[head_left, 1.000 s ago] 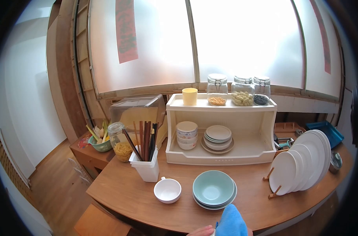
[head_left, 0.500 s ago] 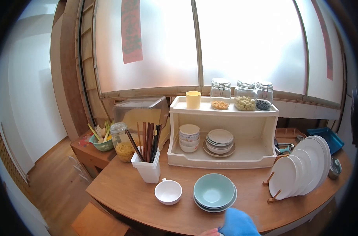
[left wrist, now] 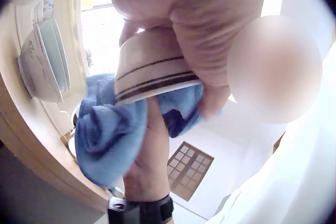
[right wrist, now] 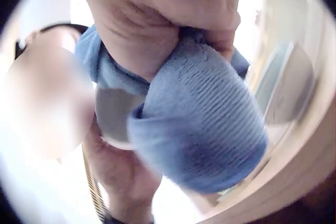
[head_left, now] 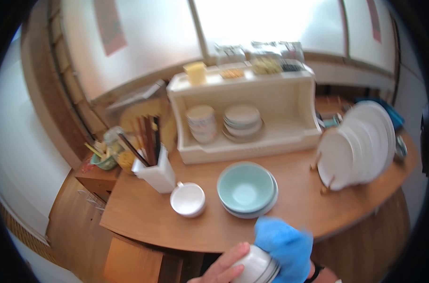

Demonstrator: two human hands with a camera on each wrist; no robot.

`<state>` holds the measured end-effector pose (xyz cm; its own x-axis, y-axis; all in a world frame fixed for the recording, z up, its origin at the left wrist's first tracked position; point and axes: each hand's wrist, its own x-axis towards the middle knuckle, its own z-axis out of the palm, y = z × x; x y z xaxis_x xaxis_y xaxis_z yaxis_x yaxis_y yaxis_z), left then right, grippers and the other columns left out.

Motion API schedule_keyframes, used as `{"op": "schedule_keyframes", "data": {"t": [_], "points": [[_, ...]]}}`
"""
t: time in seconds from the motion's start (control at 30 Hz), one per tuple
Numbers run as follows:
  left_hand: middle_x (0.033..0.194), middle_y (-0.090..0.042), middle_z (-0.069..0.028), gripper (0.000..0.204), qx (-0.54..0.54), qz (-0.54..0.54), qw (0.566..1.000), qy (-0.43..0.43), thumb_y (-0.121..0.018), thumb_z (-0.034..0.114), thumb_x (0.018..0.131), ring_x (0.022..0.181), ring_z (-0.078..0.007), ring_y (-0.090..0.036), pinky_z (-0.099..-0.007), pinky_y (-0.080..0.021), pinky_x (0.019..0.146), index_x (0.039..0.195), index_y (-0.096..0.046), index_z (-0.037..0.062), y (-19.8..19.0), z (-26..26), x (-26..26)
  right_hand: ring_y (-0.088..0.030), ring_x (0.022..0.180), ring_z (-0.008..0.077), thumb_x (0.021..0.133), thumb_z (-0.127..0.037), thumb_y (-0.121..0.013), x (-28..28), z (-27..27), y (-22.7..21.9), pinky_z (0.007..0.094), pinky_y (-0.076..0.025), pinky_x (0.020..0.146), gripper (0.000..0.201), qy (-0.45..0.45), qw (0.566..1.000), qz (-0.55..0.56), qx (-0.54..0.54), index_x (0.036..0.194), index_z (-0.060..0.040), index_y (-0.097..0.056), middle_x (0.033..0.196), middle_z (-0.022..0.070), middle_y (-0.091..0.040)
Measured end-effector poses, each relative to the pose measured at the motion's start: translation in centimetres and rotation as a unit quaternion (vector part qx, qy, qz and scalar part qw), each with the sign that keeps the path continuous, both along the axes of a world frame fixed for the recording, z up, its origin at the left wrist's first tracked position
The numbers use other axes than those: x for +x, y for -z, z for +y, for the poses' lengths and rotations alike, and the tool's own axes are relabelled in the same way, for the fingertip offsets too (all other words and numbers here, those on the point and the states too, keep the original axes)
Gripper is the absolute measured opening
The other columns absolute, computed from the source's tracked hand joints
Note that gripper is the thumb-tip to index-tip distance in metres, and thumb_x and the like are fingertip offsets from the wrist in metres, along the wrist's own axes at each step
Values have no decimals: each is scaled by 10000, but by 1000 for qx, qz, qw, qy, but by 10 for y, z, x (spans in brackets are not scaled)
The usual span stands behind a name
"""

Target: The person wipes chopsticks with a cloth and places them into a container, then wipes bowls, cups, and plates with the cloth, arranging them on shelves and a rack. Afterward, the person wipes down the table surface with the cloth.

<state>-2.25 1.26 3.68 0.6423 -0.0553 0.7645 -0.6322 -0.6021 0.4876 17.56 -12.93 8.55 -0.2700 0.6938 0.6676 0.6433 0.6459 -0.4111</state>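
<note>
Low in the head view, my left hand [head_left: 224,266] grips a white bowl [head_left: 254,266] with dark stripes near its rim. In the left wrist view the bowl is tipped with its mouth downward, fingers and thumb spread round its outside. A blue cloth [head_left: 285,243] covers the bowl's right side in the head view. My right hand [right wrist: 168,8] holds this cloth bunched at the bowl's rim, part of it inside the mouth. Just beyond the cloth stands a stack of pale green bowls [head_left: 246,187], and left of that a white cup [head_left: 187,199].
A white holder with chopsticks [head_left: 158,172] stands at the left. White plates [head_left: 336,158] lean in a wooden rack at the right. Behind, a cream shelf [head_left: 252,153] carries stacked dishes, a yellow cup and jars. The table's front edge [head_left: 186,245] runs before the hands.
The head view has tipped down and the scene has shifted up and left. More of the left hand, the striped bowl and the cloth now shows; the cloth has moved over the bowl.
</note>
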Motion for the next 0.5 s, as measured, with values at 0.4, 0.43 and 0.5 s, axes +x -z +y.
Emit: {"op": "schedule_keyframes", "data": {"t": [0.4,0.43,0.5], "points": [[1364,-304,-394,957,-127,26,991,12,-817,349,721,1207,-474,-460,-521,-436,956,1434,-237,86,26,-2,13,-605,909,183,844,-122,-673,-104,9,101,297,-493,792,264,192,794,555,-155,1076,-28,-589,997,77,-626],[1377,-289,-395,984,-122,31,992,20,-827,355,711,1213,-479,-453,-524,-433,958,1444,-228,88,24,-1,14,-615,853,178,851,-111,-646,-86,7,89,286,-501,757,204,206,839,485,-140,1026,-19,-595,930,73,-632],[1379,-283,-397,967,-79,40,996,18,-815,349,727,1216,-485,-446,-527,-428,962,1441,-222,78,17,3,11,-634,739,170,866,-90,-592,-54,-1,69,263,-515,687,110,228,909,333,-108,926,0,-608,796,65,-646]]}}
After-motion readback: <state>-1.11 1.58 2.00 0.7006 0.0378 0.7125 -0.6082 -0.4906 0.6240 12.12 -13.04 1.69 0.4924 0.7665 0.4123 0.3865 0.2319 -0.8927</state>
